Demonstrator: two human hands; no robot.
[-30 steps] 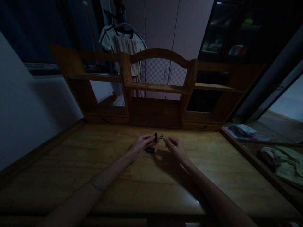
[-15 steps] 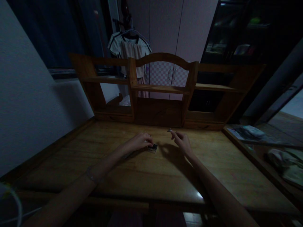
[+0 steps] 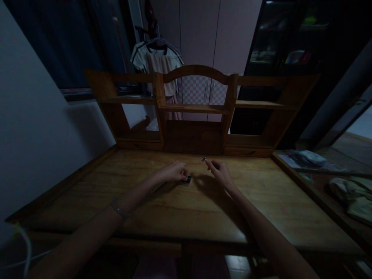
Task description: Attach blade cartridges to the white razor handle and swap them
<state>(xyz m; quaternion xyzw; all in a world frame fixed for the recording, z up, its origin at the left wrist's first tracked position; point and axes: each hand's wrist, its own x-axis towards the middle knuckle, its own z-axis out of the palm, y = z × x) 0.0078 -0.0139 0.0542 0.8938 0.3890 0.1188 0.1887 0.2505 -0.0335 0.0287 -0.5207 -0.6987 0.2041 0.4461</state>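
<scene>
One silvery metal piece [image 3: 204,159] is pinched in my right hand [image 3: 222,173], before the desk hutch [image 3: 194,109]. My left hand [image 3: 173,171] curls over a black item [image 3: 189,179], also before the hutch; whether gripping, I can't tell.

1. I see the left forearm [image 3: 128,203], bare, slanting forward and inward from the person's left.
2. The left hand [image 3: 176,171] is turned knuckles up, fingers curled downward; from here I can't make out its fingertips clearly.
3. The bare right forearm [image 3: 255,217] angles inward from the other side.
4. The right hand [image 3: 221,172] pinches with thumb and forefinger, remaining fingers folded.
5. Both hands are near each other, not touching.
</scene>
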